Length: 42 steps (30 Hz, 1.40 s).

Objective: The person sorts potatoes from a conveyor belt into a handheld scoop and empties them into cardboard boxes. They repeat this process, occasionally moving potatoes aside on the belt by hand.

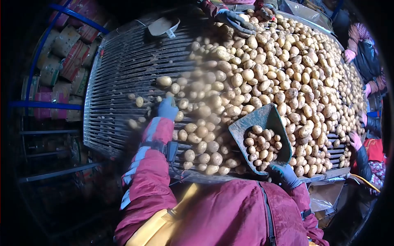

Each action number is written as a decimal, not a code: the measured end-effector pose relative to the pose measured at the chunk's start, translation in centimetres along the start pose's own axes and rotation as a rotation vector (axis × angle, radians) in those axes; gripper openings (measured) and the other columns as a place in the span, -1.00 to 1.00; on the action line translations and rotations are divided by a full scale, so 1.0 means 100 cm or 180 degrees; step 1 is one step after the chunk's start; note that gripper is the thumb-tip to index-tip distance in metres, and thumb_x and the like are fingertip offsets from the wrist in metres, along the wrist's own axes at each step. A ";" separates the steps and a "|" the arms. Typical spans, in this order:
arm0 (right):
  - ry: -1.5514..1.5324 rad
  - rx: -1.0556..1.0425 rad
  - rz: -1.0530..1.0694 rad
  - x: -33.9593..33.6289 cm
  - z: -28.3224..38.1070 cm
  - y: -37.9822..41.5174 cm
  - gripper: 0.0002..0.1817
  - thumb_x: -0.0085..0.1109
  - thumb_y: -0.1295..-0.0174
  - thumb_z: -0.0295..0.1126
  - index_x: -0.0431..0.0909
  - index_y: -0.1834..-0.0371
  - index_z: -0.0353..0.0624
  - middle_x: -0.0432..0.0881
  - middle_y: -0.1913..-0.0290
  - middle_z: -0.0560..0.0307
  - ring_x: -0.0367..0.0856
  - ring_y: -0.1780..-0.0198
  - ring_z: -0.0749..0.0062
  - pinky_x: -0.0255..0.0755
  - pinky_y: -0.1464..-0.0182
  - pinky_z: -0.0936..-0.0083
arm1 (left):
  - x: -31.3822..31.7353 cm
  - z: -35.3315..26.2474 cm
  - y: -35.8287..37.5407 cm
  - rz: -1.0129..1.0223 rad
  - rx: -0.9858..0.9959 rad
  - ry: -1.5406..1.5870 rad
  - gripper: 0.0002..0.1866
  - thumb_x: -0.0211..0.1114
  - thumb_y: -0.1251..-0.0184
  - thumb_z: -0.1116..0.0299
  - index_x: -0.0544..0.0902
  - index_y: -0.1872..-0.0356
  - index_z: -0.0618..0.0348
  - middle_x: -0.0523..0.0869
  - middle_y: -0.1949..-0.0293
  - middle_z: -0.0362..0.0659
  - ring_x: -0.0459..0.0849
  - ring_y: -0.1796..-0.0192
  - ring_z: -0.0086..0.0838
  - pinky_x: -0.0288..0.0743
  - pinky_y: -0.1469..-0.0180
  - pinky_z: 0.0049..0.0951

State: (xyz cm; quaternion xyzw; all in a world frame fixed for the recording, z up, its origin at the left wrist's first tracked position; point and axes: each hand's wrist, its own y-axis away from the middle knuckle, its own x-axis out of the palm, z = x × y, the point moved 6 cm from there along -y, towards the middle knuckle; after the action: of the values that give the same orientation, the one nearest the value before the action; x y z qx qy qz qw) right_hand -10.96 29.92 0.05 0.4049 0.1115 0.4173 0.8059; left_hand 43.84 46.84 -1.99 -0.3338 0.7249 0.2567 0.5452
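My left hand (167,109), in a blue-grey glove, reaches over the slatted table (123,82) among loose potatoes (203,131). Its back faces me and the fingers are mostly hidden and blurred; I cannot tell whether they hold a potato. One potato (164,80) lies just beyond the fingertips. At the near edge my right hand (287,175), gloved in blue, grips the near end of a dark green scoop (266,115). Several small potatoes (262,145) sit in the scoop, which rests against the big heap of potatoes (295,94).
A whitish scoop (162,27) lies at the table's far left. Across the heap, another person's gloved hand (238,22) touches potatoes. Other people's pink-gloved hands (355,140) work along the right side. Stacked boxes (65,53) stand behind a blue frame (45,105) at left.
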 end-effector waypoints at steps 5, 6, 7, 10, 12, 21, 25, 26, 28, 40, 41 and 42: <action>0.0074 0.0381 -0.0215 0.002 0.012 0.012 -0.70 0.26 -0.30 -0.18 0.69 0.23 -0.25 0.66 0.52 0.16 0.63 0.62 0.48 0.42 0.60 0.57 | -0.018 -0.029 0.016 0.0035 -0.0840 0.2496 -0.80 0.44 -0.20 0.41 0.59 0.25 0.16 0.68 0.35 -0.18 0.70 0.32 -0.42 0.62 0.30 -0.31; 0.0135 0.0397 -0.0233 0.004 0.015 0.012 -0.70 0.26 -0.30 -0.19 0.69 0.24 -0.25 0.66 0.52 0.16 0.63 0.62 0.48 0.42 0.61 0.57 | -0.022 -0.043 0.020 0.0068 -0.0817 0.3086 -0.81 0.44 -0.22 0.43 0.58 0.25 0.17 0.67 0.36 -0.22 0.69 0.33 -0.47 0.62 0.32 -0.36; 0.0199 0.0411 -0.0245 0.005 0.017 0.012 -0.70 0.25 -0.30 -0.19 0.69 0.25 -0.25 0.66 0.53 0.16 0.62 0.63 0.49 0.42 0.61 0.57 | -0.030 -0.077 0.030 0.0342 -0.0606 0.3592 -0.85 0.39 -0.25 0.48 0.58 0.24 0.21 0.71 0.32 -0.17 0.69 0.32 -0.48 0.64 0.27 -0.42; 0.0103 0.0542 -0.0213 0.008 0.019 0.014 -0.73 0.29 -0.27 -0.17 0.71 0.26 -0.17 0.65 0.47 0.26 0.56 0.55 0.60 0.36 0.54 0.60 | -0.042 -0.186 0.082 0.1602 0.0265 0.3357 -0.75 0.44 -0.29 0.46 0.66 0.03 0.20 0.73 0.14 -0.22 0.70 0.11 -0.54 0.61 0.03 -0.48; 0.0004 0.0538 -0.0197 0.006 0.016 0.013 -0.75 0.31 -0.25 -0.16 0.72 0.26 -0.12 0.65 0.44 0.32 0.53 0.50 0.65 0.34 0.49 0.61 | -0.043 -0.216 0.097 0.1995 0.0802 0.3475 -0.69 0.46 -0.29 0.46 0.65 -0.03 0.20 0.72 0.07 -0.23 0.68 0.05 -0.55 0.61 -0.01 -0.47; -0.0126 0.0579 -0.0014 0.004 0.010 0.012 -0.71 0.32 -0.27 -0.13 0.72 0.16 -0.13 0.69 0.33 0.30 0.59 0.38 0.63 0.40 0.40 0.61 | -0.005 -0.057 0.031 -0.0762 0.0730 0.0838 -0.61 0.33 -0.26 0.45 0.69 -0.14 0.06 0.70 -0.11 0.07 0.67 -0.15 -0.06 0.53 -0.25 -0.19; -0.0277 0.0541 0.0001 0.001 0.006 0.015 -0.71 0.30 -0.29 -0.15 0.72 0.15 -0.14 0.72 0.32 0.27 0.61 0.41 0.62 0.41 0.43 0.63 | -0.027 -0.003 0.038 0.0999 -0.0398 -0.0455 -0.77 0.24 -0.27 0.47 0.75 0.09 0.10 0.75 0.20 0.08 0.76 0.11 -0.02 0.59 0.00 -0.15; -0.0251 0.0534 0.0021 0.001 0.007 0.012 -0.72 0.29 -0.30 -0.16 0.72 0.15 -0.15 0.72 0.33 0.26 0.61 0.43 0.61 0.41 0.45 0.63 | -0.035 -0.002 0.041 0.0536 -0.0418 -0.0049 -0.78 0.24 -0.28 0.46 0.75 0.10 0.11 0.75 0.20 0.07 0.75 0.11 -0.04 0.59 0.00 -0.15; -0.0194 0.0616 0.0090 0.001 0.008 0.008 -0.71 0.28 -0.30 -0.17 0.72 0.13 -0.16 0.72 0.36 0.26 0.60 0.47 0.60 0.40 0.48 0.63 | -0.046 -0.008 0.057 -0.0352 -0.0178 0.0542 -0.78 0.24 -0.29 0.45 0.74 0.08 0.11 0.74 0.13 0.05 0.73 0.06 -0.07 0.59 -0.01 -0.15; 0.0009 0.0285 -0.0089 0.005 0.015 0.010 -0.66 0.26 -0.32 -0.14 0.67 0.18 -0.26 0.65 0.53 0.10 0.62 0.61 0.44 0.40 0.61 0.56 | 0.007 -0.087 0.032 0.0367 0.0320 0.0433 -0.57 0.29 -0.17 0.45 0.69 -0.12 0.04 0.74 0.10 -0.05 0.72 0.17 -0.21 0.61 0.11 -0.21; -0.0118 0.0295 -0.0110 0.005 0.016 0.011 -0.67 0.26 -0.31 -0.14 0.67 0.20 -0.25 0.66 0.50 0.12 0.62 0.59 0.45 0.40 0.59 0.57 | 0.009 -0.074 0.028 0.0467 -0.0083 0.1096 -0.57 0.27 -0.19 0.44 0.68 -0.13 0.07 0.74 0.14 -0.07 0.72 0.19 -0.26 0.63 0.13 -0.25; -0.0140 0.0327 -0.0118 0.005 0.013 0.010 -0.67 0.26 -0.31 -0.15 0.68 0.19 -0.25 0.67 0.48 0.11 0.62 0.60 0.45 0.40 0.58 0.57 | 0.007 -0.061 0.025 0.0573 -0.0487 0.1747 -0.57 0.25 -0.21 0.43 0.67 -0.15 0.10 0.75 0.18 -0.09 0.72 0.21 -0.31 0.64 0.15 -0.29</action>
State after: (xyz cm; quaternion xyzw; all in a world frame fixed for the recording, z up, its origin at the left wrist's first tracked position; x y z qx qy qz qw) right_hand -10.54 29.87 1.69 0.4527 0.1225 0.3869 0.7939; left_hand 38.02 43.78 -1.00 -0.3653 0.8504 0.2581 0.2771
